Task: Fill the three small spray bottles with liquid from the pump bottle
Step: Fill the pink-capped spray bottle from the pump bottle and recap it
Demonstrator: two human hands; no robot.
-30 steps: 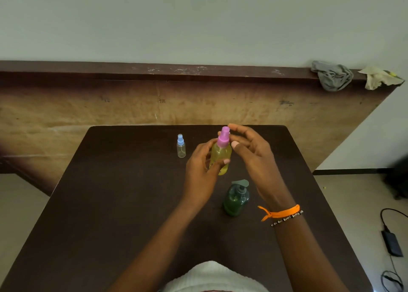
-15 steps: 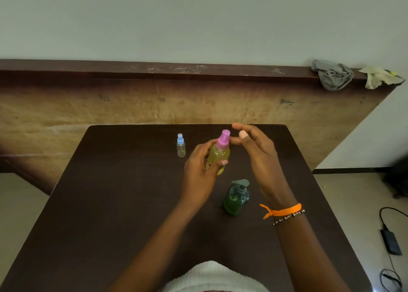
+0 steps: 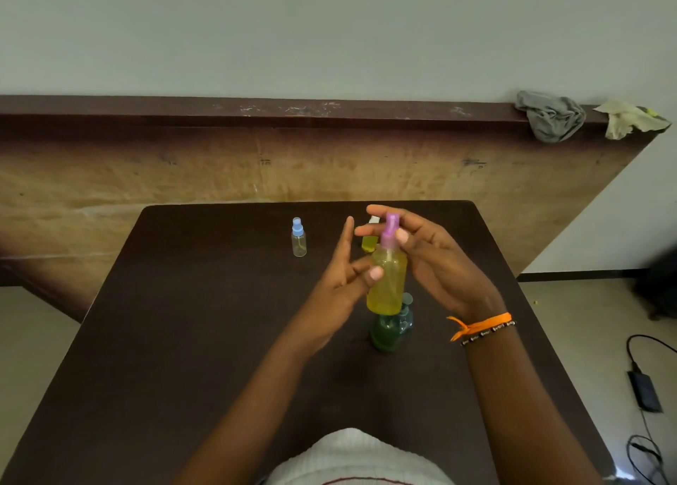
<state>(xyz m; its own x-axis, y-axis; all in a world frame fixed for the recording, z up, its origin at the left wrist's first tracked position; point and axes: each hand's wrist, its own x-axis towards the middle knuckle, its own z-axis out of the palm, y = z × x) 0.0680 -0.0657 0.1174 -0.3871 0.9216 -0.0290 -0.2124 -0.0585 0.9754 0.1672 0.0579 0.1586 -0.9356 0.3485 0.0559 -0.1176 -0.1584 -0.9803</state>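
Head view only: dark brown table [image 3: 183,338], both hands raised over its far middle. Yellow-filled spray bottle with pink cap [image 3: 387,275] upright in the air, right in front of the green pump bottle [image 3: 388,332], hiding the pump bottle's upper part. Left hand [image 3: 340,283] at the bottle's left side, thumb tip pressed on the body, index finger pointing straight up, other fingers half curled behind; loose support, not a full wrap. Right hand [image 3: 432,261] at the pink cap, thumb and fingertips pinching it from the right and behind, remaining fingers spread. Orange band plus beaded bracelet [image 3: 483,329] on right wrist. Clear spray bottle with blue cap [image 3: 298,238] standing upright on table, left of the hands, well apart, liquid level not readable. Small yellow bottle with white cap [image 3: 369,241] standing farther back, mostly hidden between the fingers. Pump bottle on table, near the middle. Grey cloth [image 3: 549,116] and pale cloth [image 3: 626,120] on the wooden ledge, far right. Black charger and cable [image 3: 644,393] on floor at right.
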